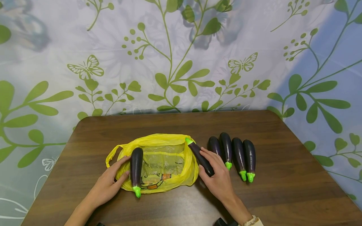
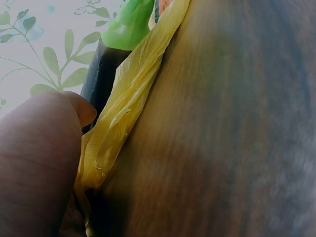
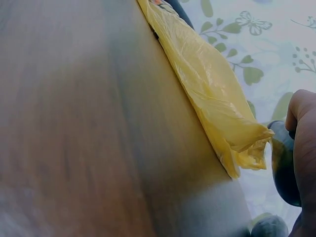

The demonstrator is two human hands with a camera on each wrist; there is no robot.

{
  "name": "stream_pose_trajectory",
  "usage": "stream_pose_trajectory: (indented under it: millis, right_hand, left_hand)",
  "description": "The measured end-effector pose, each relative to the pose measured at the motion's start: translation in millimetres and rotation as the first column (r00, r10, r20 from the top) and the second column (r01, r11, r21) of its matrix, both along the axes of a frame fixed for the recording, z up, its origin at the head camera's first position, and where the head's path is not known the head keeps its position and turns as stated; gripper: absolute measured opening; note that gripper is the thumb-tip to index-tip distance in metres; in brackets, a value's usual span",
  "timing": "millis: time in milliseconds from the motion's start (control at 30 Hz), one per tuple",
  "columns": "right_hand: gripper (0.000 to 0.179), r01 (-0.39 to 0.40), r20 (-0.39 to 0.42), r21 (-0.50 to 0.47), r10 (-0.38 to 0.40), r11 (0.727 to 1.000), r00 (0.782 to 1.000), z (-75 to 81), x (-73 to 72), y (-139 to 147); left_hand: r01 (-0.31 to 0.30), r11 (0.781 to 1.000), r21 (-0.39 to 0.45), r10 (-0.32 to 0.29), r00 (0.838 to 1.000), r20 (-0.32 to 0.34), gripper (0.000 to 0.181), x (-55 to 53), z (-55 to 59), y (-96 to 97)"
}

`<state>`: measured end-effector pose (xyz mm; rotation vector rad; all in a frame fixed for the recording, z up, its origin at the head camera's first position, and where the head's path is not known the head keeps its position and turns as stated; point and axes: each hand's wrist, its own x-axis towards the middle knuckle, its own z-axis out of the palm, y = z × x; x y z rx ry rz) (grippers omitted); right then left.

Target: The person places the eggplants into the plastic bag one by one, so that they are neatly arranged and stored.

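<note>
A yellow plastic bag (image 1: 190,175) lies spread on the table with its mouth wide and print showing inside. My left hand (image 1: 106,185) holds an eggplant (image 1: 136,168) over the bag's left part, its green stem end toward me past the front rim. In the left wrist view, my thumb overlaps the dark eggplant (image 2: 96,79) beside the bag's yellow edge (image 2: 123,103). On the other side, my right hand (image 1: 217,174) grips a second eggplant (image 1: 201,158) across its body, its green stem end pointing in over the bag's right rim.
Several more eggplants (image 1: 238,157) lie side by side right of the bag, most with green stem ends toward me. A bag handle loop (image 1: 111,156) sticks out at the left. Behind the brown wooden table (image 1: 285,188) hangs a leaf-patterned cloth (image 1: 175,47).
</note>
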<state>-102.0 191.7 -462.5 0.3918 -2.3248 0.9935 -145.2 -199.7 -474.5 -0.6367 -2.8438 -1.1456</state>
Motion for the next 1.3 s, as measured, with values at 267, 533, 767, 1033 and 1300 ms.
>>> stream_pose_trajectory:
  millis: [267,533,767,1033,1300]
  right_hand:
    - [0.052,0.0,0.019,0.022,-0.001,1.0,1.0,1.4,1.5,-1.4]
    - [0.053,-0.015,-0.01,0.022,0.015,1.0,1.0,-1.2,0.5,-1.3]
    - [0.053,-0.012,0.008,0.023,0.012,1.0,1.0,-0.3,1.1,-2.4]
    - [0.054,-0.022,0.007,0.012,0.022,1.0,1.0,-0.5,2.0,-4.3]
    - [0.054,-0.033,-0.002,0.012,0.033,0.999,0.999,-1.1,2.1,-8.3]
  left_hand:
    - [0.003,1.0,0.0,-0.003,1.0,-0.004,0.051,-0.2,0.2,0.3]
    - [0.004,1.0,0.0,-0.004,1.0,-0.003,0.051,-0.6,-0.6,0.2]
    - [0.007,1.0,0.0,-0.007,1.0,-0.007,0.051,-0.6,-0.3,0.3]
    - [0.003,1.0,-0.006,-0.003,1.0,-0.004,0.051,-0.1,0.0,0.2]
    - [0.002,1.0,-0.007,-0.002,1.0,-0.01,0.051,0.3,0.8,0.3]
